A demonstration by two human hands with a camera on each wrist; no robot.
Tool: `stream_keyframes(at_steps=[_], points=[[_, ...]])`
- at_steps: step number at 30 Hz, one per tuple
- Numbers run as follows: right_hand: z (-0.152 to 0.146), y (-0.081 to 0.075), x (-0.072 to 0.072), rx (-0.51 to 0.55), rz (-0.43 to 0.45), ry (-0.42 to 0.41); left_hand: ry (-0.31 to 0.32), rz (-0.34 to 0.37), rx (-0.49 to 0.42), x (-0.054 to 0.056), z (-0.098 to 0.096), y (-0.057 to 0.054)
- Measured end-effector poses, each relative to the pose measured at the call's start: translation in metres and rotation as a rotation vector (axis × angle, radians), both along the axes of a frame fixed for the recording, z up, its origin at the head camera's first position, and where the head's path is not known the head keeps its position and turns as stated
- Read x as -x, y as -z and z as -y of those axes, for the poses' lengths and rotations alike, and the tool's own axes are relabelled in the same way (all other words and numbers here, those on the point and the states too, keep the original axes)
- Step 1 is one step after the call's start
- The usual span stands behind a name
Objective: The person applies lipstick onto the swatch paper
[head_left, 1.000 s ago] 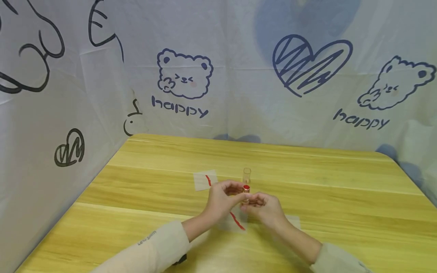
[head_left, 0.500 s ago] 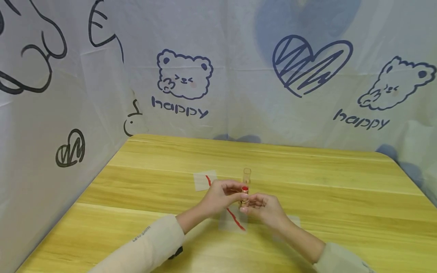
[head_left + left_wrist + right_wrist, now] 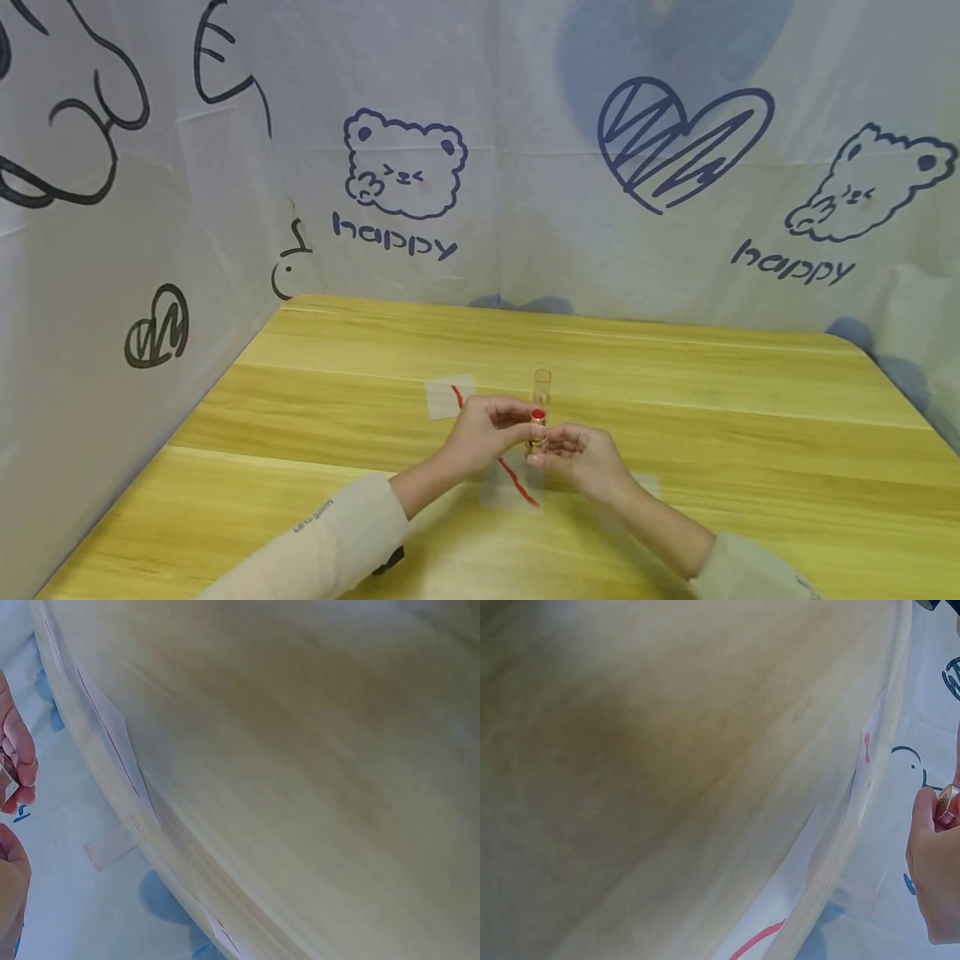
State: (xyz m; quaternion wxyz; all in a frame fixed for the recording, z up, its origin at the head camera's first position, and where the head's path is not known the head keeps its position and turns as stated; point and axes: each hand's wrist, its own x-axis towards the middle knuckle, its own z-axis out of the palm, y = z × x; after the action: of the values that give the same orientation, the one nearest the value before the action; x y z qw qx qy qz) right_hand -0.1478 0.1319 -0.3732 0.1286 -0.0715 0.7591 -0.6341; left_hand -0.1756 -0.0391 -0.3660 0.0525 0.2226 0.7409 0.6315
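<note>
Both hands hold one lipstick upright over the table in the head view. Its red tip shows just above the rim of the shiny gold-toned tube [image 3: 537, 422]. My left hand [image 3: 480, 433] pinches the upper part between thumb and fingers. Lower down, my right hand [image 3: 588, 464] grips the base from the other side. Fingers cover much of the tube. Behind the hands stands a clear cap [image 3: 542, 386]. Beneath them lies a white paper piece [image 3: 493, 492] with a red stroke. At the left wrist view's edge, part of the tube [image 3: 6, 784] appears between fingers.
A second paper piece [image 3: 441, 402] with a red mark lies behind the left hand. Another pale piece [image 3: 647, 484] is partly hidden under the right forearm. A small black object [image 3: 390, 562] peeks out beside the left sleeve. White drawn-on sheets [image 3: 525, 192] stand behind the wooden table [image 3: 315, 400].
The lipstick has shifted slightly left since a second ago, and the left forearm has drawn a little left. More of its base shows between the hands. Over the last half second, almost nothing has moved.
</note>
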Motion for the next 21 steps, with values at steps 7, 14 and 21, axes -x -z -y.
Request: stream_keyframes(at_steps=[7, 14, 21], points=[[0.0, 0.0007, 0.0, 0.036, 0.003, 0.007, -0.075, 0.03, -0.025, -0.0027, -0.0023, -0.001], [0.0027, 0.0004, 0.0005, 0.047, -0.009, 0.037, -0.178, 0.057, -0.06, -0.0055, -0.0068, -0.0008], [0.0062, 0.0007, 0.0013, 0.031, -0.014, 0.071, -0.259, -0.008, -0.039, -0.0067, -0.0101, 0.0034]])
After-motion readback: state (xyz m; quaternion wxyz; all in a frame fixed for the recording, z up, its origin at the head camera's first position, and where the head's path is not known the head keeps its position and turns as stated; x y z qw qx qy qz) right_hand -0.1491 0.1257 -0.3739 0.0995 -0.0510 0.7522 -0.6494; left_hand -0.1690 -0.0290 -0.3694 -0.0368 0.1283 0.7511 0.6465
